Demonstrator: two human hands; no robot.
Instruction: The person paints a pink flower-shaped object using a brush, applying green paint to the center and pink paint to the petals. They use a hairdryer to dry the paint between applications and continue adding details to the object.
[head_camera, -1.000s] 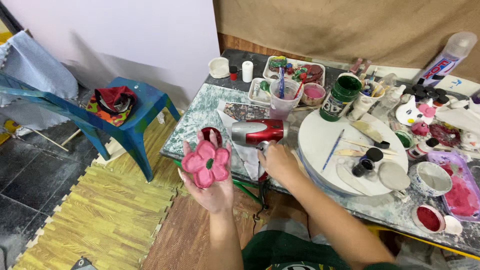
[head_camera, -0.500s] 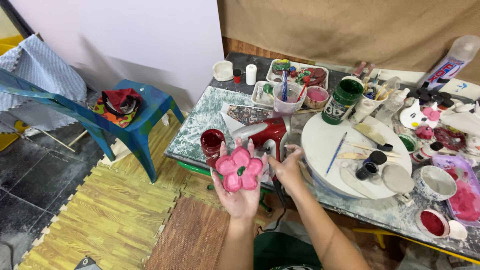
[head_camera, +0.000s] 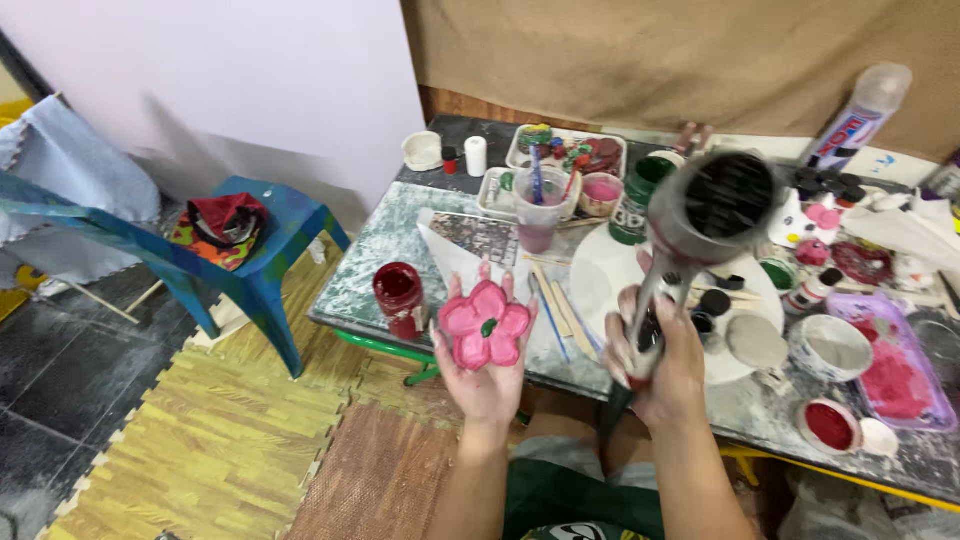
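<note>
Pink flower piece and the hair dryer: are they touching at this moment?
Apart. The head view shows the pink flower piece lying on the left hand, while the right hand holds the hair dryer off to the side, table showing between them.

I see a pink flower-shaped piece with a dark green centre lying on the left hand. The right hand grips a hair dryer — grey barrel, black grille, red at the handle. The jar holds dark red paint. The table is mottled grey-green, smeared white. The stool is blue, bearing a red, orange and green patterned cloth. The floor mats are yellow wood-grain — one brown.
</note>
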